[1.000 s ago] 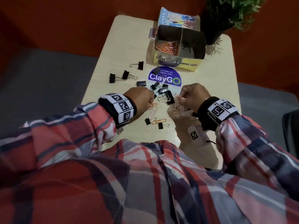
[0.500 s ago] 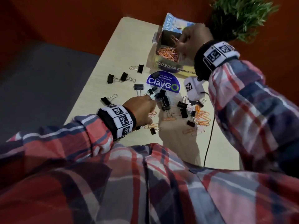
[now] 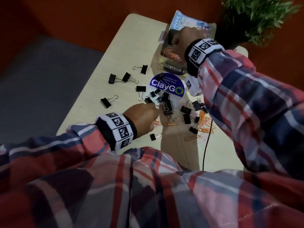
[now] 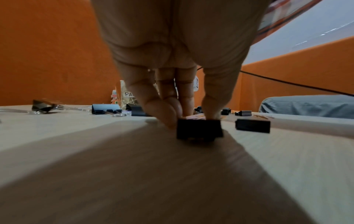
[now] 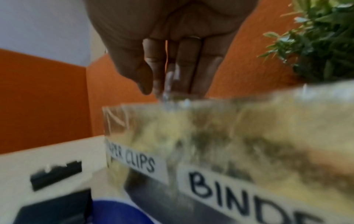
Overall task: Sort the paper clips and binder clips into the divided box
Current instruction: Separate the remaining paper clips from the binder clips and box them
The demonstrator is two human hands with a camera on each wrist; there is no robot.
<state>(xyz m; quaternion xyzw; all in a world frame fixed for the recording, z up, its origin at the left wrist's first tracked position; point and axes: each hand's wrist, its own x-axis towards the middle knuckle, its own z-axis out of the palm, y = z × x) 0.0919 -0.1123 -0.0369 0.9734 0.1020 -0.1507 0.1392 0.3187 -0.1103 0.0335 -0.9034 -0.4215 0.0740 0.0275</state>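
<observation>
Divided box [image 3: 171, 67] sits at the far end of the desk [image 3: 115, 60], front labels reading "PAPER CLIPS" and "BIND…" — second label cut off in the right wrist view, and the box wall there is badly blurred. Orange paper clips [image 3: 172, 55] lie in the left compartment; the other compartment is hidden under the right hand [image 3: 182, 41]. Right hand hangs over the box with fingers [image 5: 189, 68] pointing down, fairly straight and close together; a pale blurred streak at the tips, cannot tell what it is or whether anything is held.

Loose binder clips [image 3: 166, 102] lie clustered mid-desk by the purple ClayGo sticker [image 3: 167, 84], more scattered left of it; a heap of orange paper clips [image 3: 204, 122] on the right, partly behind the sleeve. Left hand [image 3: 143, 117] rests low on the desk, fingertips [image 4: 168, 115] down against a black binder clip [image 4: 199, 128] — thumb and forefinger on either side of it, touching, grip not clearly closed.

Black cable [image 3: 205, 150] runs down the desk. Green plant [image 3: 256, 18] beside the box, top cropped.
</observation>
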